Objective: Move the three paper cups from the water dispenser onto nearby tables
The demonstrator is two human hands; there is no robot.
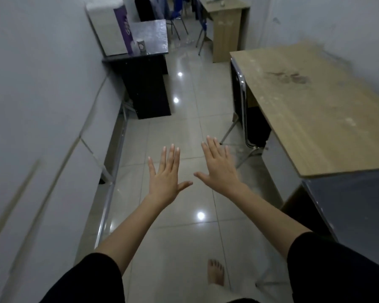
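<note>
The single head camera looked forward and down from standing height along a tiled floor (184, 132), wide-angle, with the walls curved at the edges.

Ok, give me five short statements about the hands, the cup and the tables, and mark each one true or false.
1. Both hands, left and right, are open with fingers spread. True.
2. The right hand holds a paper cup. False: it is empty.
3. A paper cup stands on the dark table. True.
4. The wooden table is on the person's left. False: it is on their right.
5. The cup lies tipped over. False: it stands upright.
</note>
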